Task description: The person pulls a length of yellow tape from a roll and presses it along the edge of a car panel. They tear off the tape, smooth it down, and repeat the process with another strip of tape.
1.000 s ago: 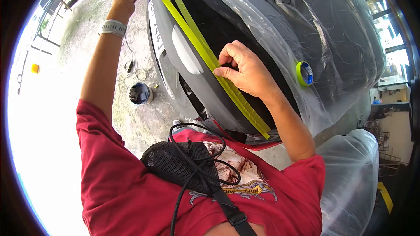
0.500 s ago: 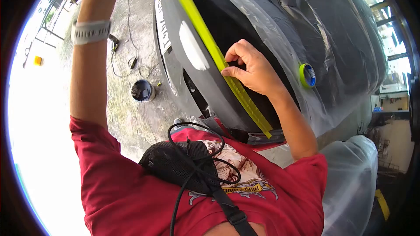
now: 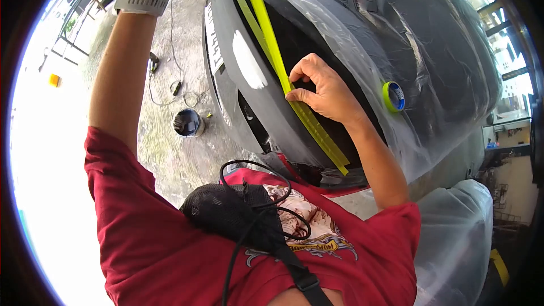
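Observation:
A long strip of yellow-green tape (image 3: 263,20) runs along the edge of a grey car panel (image 3: 226,25). My right hand (image 3: 320,88) pinches the strip midway between thumb and finger. Below that hand the tape lies on the panel down to its lower end; above, it stands off the surface. A second length of tape (image 3: 247,17) lies beside it on the panel. My left arm reaches up past the top edge of the view; its fingers are out of frame. A white patch (image 3: 248,59) shows on the grey panel.
Clear plastic sheeting (image 3: 419,73) covers the car, with a roll of green tape (image 3: 393,96) on it. On the concrete floor stand a bucket (image 3: 188,123) and a cable (image 3: 171,28). More plastic (image 3: 453,238) hangs at the lower right. A black strap and cord cross my chest.
My left arm has shifted right and further up. The upper part of the tape has swung away from the panel edge, showing the second length beside it. My right hand has barely moved.

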`<action>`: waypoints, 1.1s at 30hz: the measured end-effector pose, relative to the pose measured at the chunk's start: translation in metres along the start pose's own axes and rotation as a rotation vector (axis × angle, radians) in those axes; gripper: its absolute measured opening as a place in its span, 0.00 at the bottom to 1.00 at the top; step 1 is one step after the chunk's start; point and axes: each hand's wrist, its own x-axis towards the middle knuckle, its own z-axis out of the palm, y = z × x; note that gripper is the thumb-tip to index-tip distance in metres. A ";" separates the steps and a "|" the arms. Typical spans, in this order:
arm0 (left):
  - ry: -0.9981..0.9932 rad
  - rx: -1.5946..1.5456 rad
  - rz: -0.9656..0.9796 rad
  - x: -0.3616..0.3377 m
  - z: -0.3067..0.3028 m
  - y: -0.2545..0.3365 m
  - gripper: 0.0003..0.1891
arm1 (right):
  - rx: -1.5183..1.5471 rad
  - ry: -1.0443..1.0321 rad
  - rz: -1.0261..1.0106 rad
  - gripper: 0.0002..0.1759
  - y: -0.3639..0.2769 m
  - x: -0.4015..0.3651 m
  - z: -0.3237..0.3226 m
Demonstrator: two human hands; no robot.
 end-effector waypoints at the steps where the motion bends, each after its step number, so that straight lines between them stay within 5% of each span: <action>1: -0.012 0.018 -0.068 -0.001 0.004 -0.021 0.14 | -0.008 0.009 0.004 0.18 0.002 0.000 0.001; 9: -0.115 -0.281 -0.291 -0.031 0.054 -0.154 0.13 | -0.025 0.024 0.124 0.20 -0.003 0.009 0.008; 16: -0.178 -0.516 -0.314 -0.061 0.075 -0.174 0.11 | -0.046 -0.004 0.236 0.19 -0.012 0.016 0.008; 20: -0.220 -0.328 -0.442 -0.065 0.070 -0.153 0.10 | -0.070 -0.005 0.279 0.19 -0.015 0.019 0.009; 33: -0.283 -0.529 -0.411 -0.071 0.086 -0.183 0.12 | -0.068 0.000 0.350 0.19 -0.024 0.028 0.009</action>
